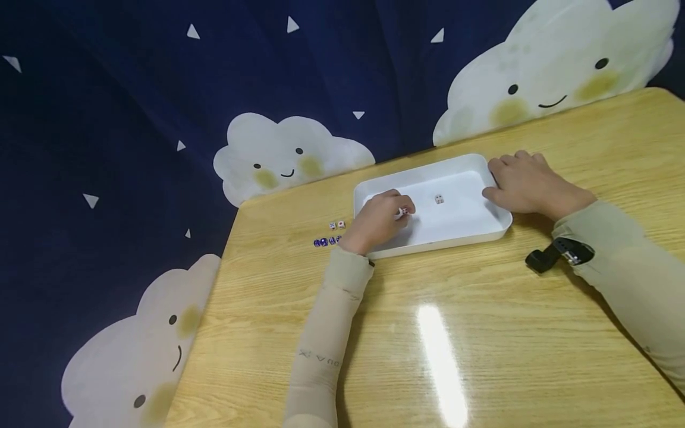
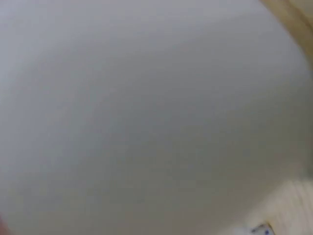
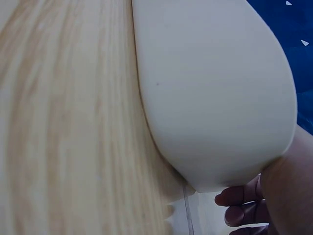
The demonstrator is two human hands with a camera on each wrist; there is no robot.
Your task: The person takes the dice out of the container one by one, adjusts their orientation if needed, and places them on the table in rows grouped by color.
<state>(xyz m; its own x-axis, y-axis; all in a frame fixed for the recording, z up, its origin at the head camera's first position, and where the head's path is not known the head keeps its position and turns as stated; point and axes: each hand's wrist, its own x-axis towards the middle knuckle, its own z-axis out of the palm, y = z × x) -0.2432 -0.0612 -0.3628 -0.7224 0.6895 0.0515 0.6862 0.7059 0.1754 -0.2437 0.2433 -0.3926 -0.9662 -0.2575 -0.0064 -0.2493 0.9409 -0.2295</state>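
Observation:
My left hand (image 1: 377, 217) reaches over the left part of a white tray (image 1: 428, 241) and pinches a small white die (image 1: 405, 210) with a red mark between thumb and fingertips. Another white die (image 1: 439, 199) lies on the tray floor, right of that hand. At the tray's right end, my right hand (image 1: 521, 181) grips the rim, with the thumb over the edge. The right wrist view shows the tray's outer wall (image 3: 215, 93) close up, with curled fingers (image 3: 242, 214) at its lower end. The left wrist view is mostly filled by a blurred pale surface.
Left of the tray, two white dice (image 1: 341, 224) lie on the wooden table (image 1: 257, 297). A row of several dark blue dice (image 1: 324, 242) sits just nearer, partly behind the left wrist. A dark blue curtain (image 1: 134, 119) with cloud prints hangs along the table's far and left sides.

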